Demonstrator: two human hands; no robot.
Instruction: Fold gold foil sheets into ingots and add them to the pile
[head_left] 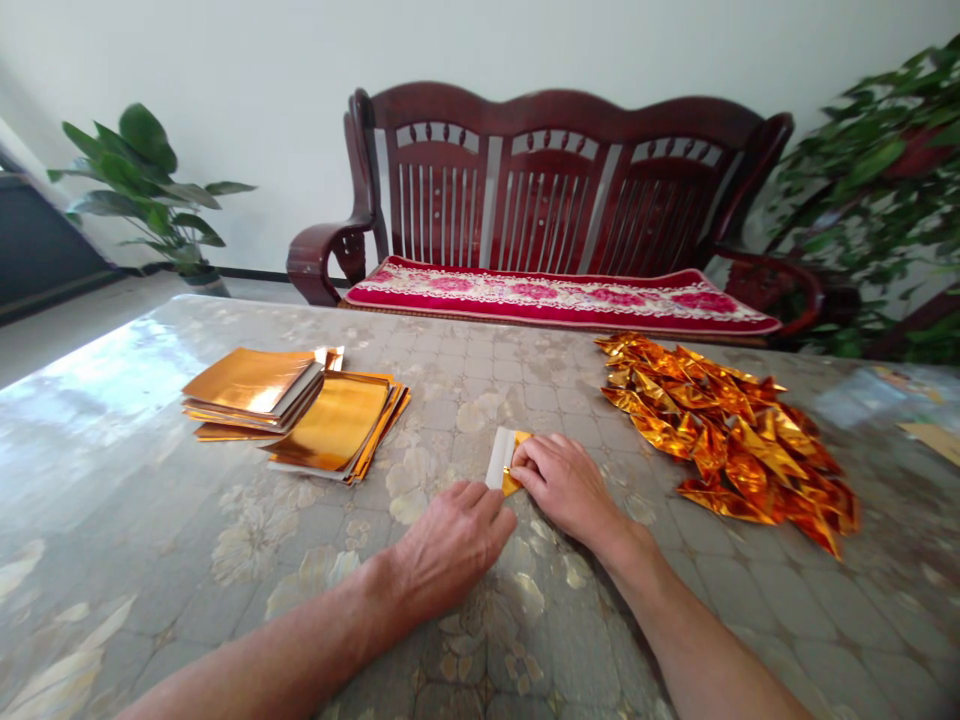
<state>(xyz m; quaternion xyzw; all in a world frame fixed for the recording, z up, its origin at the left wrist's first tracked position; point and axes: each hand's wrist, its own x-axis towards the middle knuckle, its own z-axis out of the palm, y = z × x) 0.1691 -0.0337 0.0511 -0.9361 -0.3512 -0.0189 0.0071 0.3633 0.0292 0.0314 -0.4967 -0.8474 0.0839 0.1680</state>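
- Gold foil, white on its back: a small foil sheet (504, 462) lies part-folded on the desk (225, 560). It sits about midway between the left and right edges, somewhat nearer the front edge than the far one.
- The right hand (566, 487) rests on the sheet's right side. Its fingers (534, 462) lie close together and flat, pinning a gold flap down.
- The left hand (450, 545) sits just beside it, toward the front edge, knuckles up. Its fingers are curled in narrow, with their tips at the sheet's white edge. I cannot tell whether they pinch the paper or only press it.
- Toward the left edge lie two overlapping stacks of flat gold sheets (300, 410), well apart from the hands.
- Toward the right edge sprawls a heap of folded gold pieces (739, 435), creased and pointed, near the right hand but not touching it.
- Beyond the far edge stands a dark red wooden bench (555, 180) with a red patterned cushion (555, 295), and leafy plants (142, 180) stand to either side.
- From where I stand, the step in hand looks like a fold midway through. One flap is turned over and being held, and the white back is still showing.
- The next move seems to call for one hand keeping the flap pinned while the other runs along the crease to sharpen it. Light pressure would matter, since thin foil of this kind probably slips and wrinkles easily.
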